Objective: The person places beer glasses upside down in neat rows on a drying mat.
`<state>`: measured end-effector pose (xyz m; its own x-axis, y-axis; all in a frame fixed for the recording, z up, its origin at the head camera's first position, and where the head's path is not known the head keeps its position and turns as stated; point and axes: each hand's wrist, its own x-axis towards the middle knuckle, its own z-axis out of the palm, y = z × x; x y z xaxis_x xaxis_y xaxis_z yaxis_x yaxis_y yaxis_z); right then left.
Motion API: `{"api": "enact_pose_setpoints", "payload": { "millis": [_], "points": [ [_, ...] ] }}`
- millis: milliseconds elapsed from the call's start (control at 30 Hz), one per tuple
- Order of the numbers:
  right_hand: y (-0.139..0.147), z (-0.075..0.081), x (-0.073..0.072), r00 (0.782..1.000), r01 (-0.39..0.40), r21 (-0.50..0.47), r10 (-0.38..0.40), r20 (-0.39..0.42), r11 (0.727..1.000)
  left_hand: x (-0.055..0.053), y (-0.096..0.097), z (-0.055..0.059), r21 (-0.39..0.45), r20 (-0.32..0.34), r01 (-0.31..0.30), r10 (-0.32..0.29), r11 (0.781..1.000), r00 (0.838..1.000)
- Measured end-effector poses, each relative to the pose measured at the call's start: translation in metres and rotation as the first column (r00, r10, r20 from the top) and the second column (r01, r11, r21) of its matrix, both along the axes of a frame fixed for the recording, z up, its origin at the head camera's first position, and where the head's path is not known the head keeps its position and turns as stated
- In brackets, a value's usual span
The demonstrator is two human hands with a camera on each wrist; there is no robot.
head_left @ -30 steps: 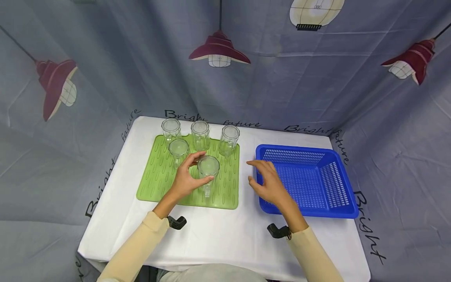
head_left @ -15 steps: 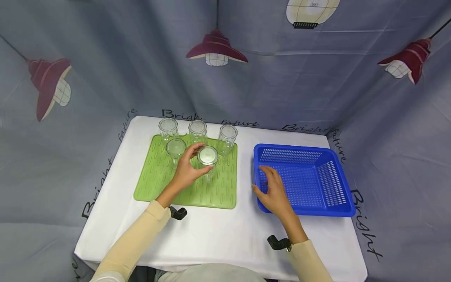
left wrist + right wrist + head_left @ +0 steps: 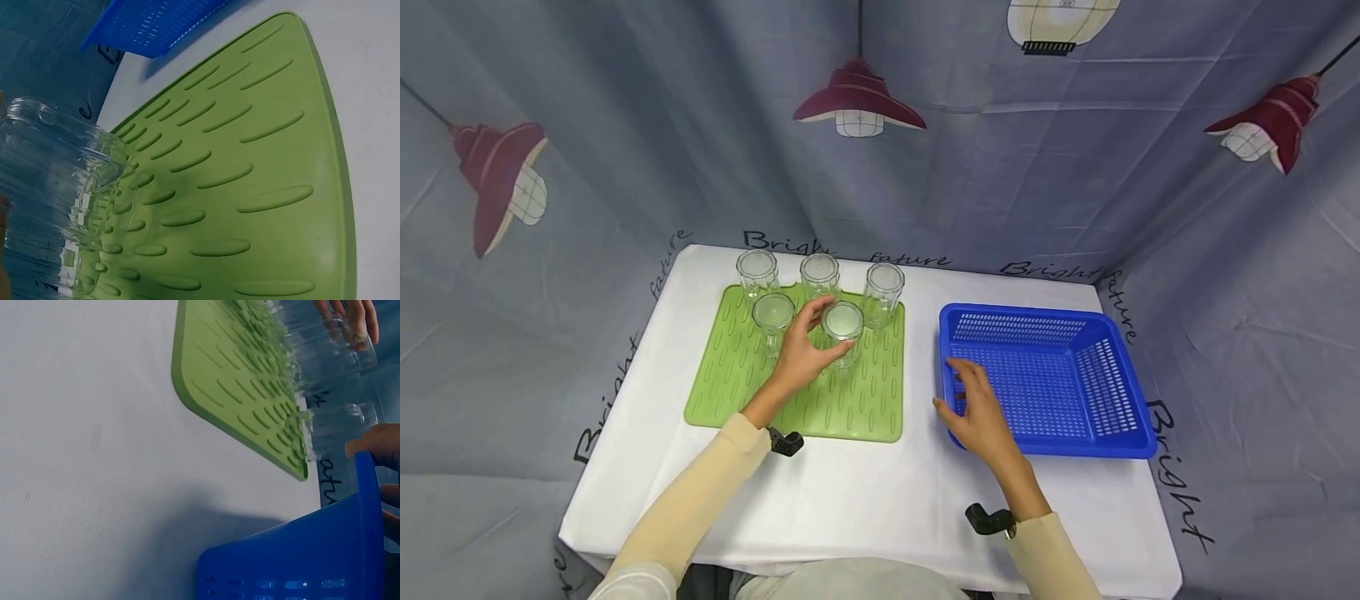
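My left hand (image 3: 802, 357) holds an upside-down glass mug (image 3: 842, 321) over the green ridged mat (image 3: 737, 392), thumb on the near side and fingers round the far side. In the left wrist view the clear mug (image 3: 56, 169) fills the left edge; whether its rim touches the mat is hard to tell. Several more upturned glass mugs (image 3: 773, 312) stand on the mat behind and to the left. My right hand (image 3: 985, 421) is at the left rim of a blue plastic basket (image 3: 1048, 312), its fingers loosely bent and gripping nothing. Contact with the rim is unclear.
A white cloth (image 3: 865, 500) covers the table under the mat and basket. Grey-blue curtain (image 3: 1000, 192) with printed lamps surrounds the table's back and sides. One mug (image 3: 883, 292) stands close to the right of the held one.
My left hand has moved away from me across the mat with the mug, towards the back row. My right hand has shifted slightly right and nearer to me, to the basket's rim.
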<state>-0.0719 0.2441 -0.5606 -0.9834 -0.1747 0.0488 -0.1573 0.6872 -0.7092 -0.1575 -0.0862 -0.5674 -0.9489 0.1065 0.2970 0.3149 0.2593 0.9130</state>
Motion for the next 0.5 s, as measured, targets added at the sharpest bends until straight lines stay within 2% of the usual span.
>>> {"api": "enact_pose_setpoints", "payload": {
  "millis": [167, 500],
  "points": [
    [-0.0007, -0.0005, 0.0007, 1.0, -0.006, -0.001, 0.006, -0.002, 1.0, -0.0018, 0.0005, -0.0033, 0.008, 0.027, 0.012, -0.013, 1.0, 1.0],
    [-0.0003, 0.0001, 0.0005, 1.0, -0.014, -0.003, 0.014, 0.0, 1.0, -0.0037, 0.0037, -0.0101, 0.002, 0.052, -0.002, 0.001, 1.0, 0.999]
  ]
}}
